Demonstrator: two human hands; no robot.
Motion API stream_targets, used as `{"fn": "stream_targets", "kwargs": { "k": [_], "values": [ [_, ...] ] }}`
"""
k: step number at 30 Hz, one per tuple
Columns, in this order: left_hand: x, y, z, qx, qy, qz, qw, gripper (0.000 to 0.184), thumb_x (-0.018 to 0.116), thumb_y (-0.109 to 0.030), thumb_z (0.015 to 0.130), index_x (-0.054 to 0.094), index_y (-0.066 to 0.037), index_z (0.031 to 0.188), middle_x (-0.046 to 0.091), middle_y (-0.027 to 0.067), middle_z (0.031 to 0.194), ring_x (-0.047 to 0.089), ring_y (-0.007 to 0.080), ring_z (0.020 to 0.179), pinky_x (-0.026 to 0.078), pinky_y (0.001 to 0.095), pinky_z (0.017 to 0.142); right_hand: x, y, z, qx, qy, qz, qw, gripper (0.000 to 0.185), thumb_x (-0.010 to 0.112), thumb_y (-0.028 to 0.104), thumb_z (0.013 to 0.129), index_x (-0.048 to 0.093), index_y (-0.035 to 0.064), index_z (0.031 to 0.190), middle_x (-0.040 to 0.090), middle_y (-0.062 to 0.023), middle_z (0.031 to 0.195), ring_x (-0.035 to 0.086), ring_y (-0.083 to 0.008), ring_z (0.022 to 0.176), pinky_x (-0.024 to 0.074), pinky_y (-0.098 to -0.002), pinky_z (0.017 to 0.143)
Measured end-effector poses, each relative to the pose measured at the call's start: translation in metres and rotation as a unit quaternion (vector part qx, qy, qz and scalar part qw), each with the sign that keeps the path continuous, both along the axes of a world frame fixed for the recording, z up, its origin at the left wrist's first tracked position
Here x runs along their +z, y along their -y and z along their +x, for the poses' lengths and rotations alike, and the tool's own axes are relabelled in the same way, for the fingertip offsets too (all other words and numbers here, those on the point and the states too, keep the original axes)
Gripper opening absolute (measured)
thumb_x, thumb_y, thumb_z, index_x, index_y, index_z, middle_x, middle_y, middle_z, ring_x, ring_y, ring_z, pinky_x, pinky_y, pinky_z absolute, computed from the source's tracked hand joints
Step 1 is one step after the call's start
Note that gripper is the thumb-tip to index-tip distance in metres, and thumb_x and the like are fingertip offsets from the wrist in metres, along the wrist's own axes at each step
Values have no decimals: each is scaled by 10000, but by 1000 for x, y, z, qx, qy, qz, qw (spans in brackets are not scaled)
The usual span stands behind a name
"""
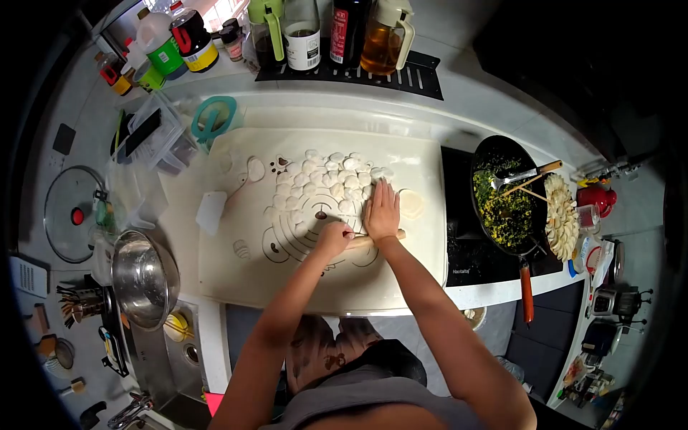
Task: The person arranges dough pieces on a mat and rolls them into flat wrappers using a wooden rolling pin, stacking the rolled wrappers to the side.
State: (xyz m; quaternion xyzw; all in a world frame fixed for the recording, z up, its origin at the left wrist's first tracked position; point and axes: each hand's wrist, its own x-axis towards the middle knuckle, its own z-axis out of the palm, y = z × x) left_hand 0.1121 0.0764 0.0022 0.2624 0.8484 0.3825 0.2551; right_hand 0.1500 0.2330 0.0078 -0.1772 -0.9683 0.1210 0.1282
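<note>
Many small pieces of pale dough (314, 179) lie on a cream mat (423, 279) with line drawings. My right hand (384, 210) lies flat with fingers stretched forward, at the right side of the dough pieces, its wrist over a wooden rolling pin (358, 243). At the pin's left end, my left hand (335, 238) has its fingers curled; what they hold is hidden. A flat round wrapper (411, 204) rests on the mat right of my right hand. A white scraper (211, 212) lies near the mat's left edge.
At right, a black pan (502, 244) of chopped greens and egg stands on the cooktop, beside a pile of finished dumplings (561, 218). A steel bowl (145, 279) and sink (165, 365) are at left. Bottles (302, 43) line the back ledge.
</note>
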Motion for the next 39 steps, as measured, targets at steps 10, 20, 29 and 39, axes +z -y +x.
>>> {"fn": "stream_targets", "kwargs": {
  "k": [10, 20, 29, 39],
  "values": [
    [-1, 2, 12, 11, 11, -20, 1000, 181, 683, -218, 784, 678, -73, 894, 674, 122, 860, 630, 309, 828, 494, 409, 729, 11, 30, 123, 21, 93, -9, 995, 664, 458, 193, 840, 239, -61, 1413, 287, -225, 1464, 280, -355, 1358, 182, -523, 1108],
    [-3, 4, -3, -16, -31, -15, 999, 151, 668, -189, 768, 682, -49, 822, 655, 145, 833, 618, 327, 811, 485, 419, 710, 0, 4, -1, 7, 31, 12, 999, 662, 469, 209, 858, 229, -53, 1417, 297, -199, 1467, 276, -334, 1362, 174, -491, 1126],
    [10, -9, 10, -32, -53, -63, 996, 151, 693, -226, 779, 698, -89, 841, 675, 114, 858, 636, 284, 837, 489, 410, 722, 10, 30, 106, 38, 93, -43, 994, 656, 436, 270, 906, 206, -53, 1429, 285, -227, 1467, 267, -333, 1372, 150, -518, 1120],
    [-1, 14, 7, -21, -36, -43, 998, 193, 682, -208, 767, 684, -52, 881, 666, 141, 855, 626, 321, 824, 488, 404, 718, 3, 20, 30, 25, 29, 19, 999, 619, 438, 263, 904, 267, -61, 1403, 313, -213, 1456, 289, -331, 1353, 189, -497, 1115]
  ]
}}
